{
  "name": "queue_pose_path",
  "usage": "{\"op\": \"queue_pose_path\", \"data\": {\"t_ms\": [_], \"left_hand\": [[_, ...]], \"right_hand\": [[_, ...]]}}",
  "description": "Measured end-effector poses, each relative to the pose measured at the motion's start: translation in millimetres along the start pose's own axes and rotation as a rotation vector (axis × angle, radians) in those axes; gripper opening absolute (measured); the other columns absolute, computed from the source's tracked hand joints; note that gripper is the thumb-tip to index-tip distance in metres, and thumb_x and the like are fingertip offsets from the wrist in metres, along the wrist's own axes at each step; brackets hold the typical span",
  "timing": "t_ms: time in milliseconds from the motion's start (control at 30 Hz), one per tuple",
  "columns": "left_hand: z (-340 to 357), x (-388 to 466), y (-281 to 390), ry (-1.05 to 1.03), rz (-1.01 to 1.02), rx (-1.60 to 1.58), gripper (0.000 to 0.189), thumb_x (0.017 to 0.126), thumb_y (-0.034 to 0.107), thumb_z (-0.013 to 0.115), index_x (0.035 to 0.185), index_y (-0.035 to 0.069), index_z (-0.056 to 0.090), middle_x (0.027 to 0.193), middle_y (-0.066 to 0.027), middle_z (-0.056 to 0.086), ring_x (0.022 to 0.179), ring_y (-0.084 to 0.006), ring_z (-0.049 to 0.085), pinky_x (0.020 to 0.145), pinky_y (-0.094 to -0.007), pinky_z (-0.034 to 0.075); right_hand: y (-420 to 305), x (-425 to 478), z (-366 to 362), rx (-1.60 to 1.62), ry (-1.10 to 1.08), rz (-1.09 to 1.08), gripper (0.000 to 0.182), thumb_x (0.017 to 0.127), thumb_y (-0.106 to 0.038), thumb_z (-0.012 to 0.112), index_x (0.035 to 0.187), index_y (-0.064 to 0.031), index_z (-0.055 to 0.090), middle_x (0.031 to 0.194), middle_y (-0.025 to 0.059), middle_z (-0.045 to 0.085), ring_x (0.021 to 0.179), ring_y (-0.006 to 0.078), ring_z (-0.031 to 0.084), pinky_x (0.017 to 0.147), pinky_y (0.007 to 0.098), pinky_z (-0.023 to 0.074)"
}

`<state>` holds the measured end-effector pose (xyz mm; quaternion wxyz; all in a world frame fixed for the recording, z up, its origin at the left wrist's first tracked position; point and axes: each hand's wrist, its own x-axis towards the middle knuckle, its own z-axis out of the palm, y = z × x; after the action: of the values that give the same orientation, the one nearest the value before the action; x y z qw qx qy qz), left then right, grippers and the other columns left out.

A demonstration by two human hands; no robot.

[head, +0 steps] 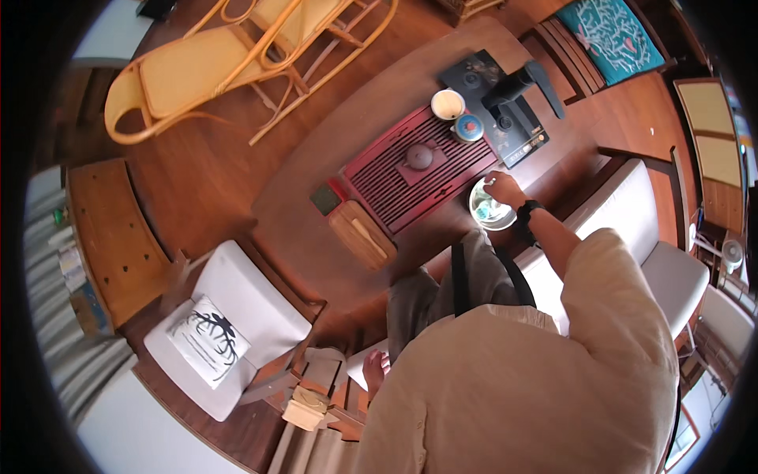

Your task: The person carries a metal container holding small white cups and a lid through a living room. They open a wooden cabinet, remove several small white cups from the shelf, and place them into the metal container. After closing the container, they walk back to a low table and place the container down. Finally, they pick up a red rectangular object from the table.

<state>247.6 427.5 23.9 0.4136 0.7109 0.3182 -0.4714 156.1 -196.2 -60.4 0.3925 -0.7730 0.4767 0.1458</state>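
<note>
My right hand (504,188), wearing a black wrist strap, reaches over a round metal basin (502,227) on the table's near side. Its fingertips are down inside the rim, and what they hold, if anything, is hidden. Greenish-white items (485,210) lie in the basin, too small to identify surely. My left hand (374,370) hangs low beside my body, partly covered by my shirt; its grip is unclear. Beyond the basin is a red slatted tea tray (379,198). On the tray, a small brown clay teapot (420,157) sits on a mat (408,174).
A blue-topped jar (468,128) and a cream round container (448,105) stand at the tray's far end, beside a black electric tea stove (521,142) with a black spout. A wooden board (348,232) lies at the near end. Chairs (254,296) surround the table (314,148).
</note>
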Motion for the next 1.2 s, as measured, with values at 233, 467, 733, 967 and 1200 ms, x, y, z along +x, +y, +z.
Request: {"op": "queue_pose_path", "data": {"t_ms": [233, 467, 733, 967, 1200], "left_hand": [[-116.4, -12.7, -6.3, 0.041, 0.161, 0.222, 0.037, 0.094, 0.026, 0.051, 0.125, 0.006, 0.048, 0.107, -0.0118, 0.061, 0.098, -0.0246, 0.061, 0.079, -0.0375, 0.048], [-155.6, -57.9, -89.6, 0.203, -0.127, -0.175, 0.038, 0.094, 0.026, 0.053, 0.124, 0.004, 0.048, 0.107, -0.0144, 0.061, 0.097, -0.0259, 0.061, 0.079, -0.0381, 0.049], [-104.0, -103.4, -177.6, 0.240, -0.200, -0.164, 0.040, 0.093, 0.026, 0.056, 0.123, 0.001, 0.048, 0.107, -0.0175, 0.061, 0.095, -0.0281, 0.062, 0.081, -0.0397, 0.050], [-88.4, -97.9, -191.2, 0.222, -0.077, 0.009, 0.042, 0.092, 0.025, 0.058, 0.123, -0.001, 0.049, 0.107, -0.0202, 0.062, 0.094, -0.0300, 0.063, 0.083, -0.0411, 0.051], [-113.5, -78.0, -156.9, 0.165, -0.270, -0.310, 0.041, 0.091, 0.022, 0.059, 0.122, -0.003, 0.049, 0.105, -0.0189, 0.063, 0.095, -0.0300, 0.063, 0.083, -0.0387, 0.053]], "right_hand": [[-150.2, 19.3, 167.1, -0.094, -0.071, -0.240, 0.031, 0.082, -0.033, 0.056, 0.088, -0.0049, 0.068, 0.083, 0.0180, 0.067, 0.083, 0.0363, 0.064, 0.075, 0.0446, 0.0511], [-289.8, 65.3, 262.6, -0.114, -0.073, -0.225, 0.032, 0.086, -0.029, 0.051, 0.088, -0.0012, 0.066, 0.092, 0.0239, 0.065, 0.091, 0.0404, 0.062, 0.082, 0.0465, 0.0491], [-253.7, 113.5, 341.8, -0.421, -0.017, -0.161, 0.027, 0.087, -0.020, 0.051, 0.102, -0.0014, 0.065, 0.102, 0.0209, 0.064, 0.102, 0.0380, 0.060, 0.086, 0.0450, 0.0499], [-258.3, 95.8, 351.1, -0.357, -0.115, -0.036, 0.038, 0.087, -0.016, 0.051, 0.122, -0.0007, 0.054, 0.120, 0.0221, 0.055, 0.112, 0.0376, 0.054, 0.092, 0.0430, 0.0477], [-274.8, 56.8, 331.3, -0.165, -0.113, 0.165, 0.052, 0.085, -0.018, 0.054, 0.135, -0.0069, 0.043, 0.129, 0.0243, 0.049, 0.116, 0.0398, 0.052, 0.097, 0.0453, 0.0445]]}}
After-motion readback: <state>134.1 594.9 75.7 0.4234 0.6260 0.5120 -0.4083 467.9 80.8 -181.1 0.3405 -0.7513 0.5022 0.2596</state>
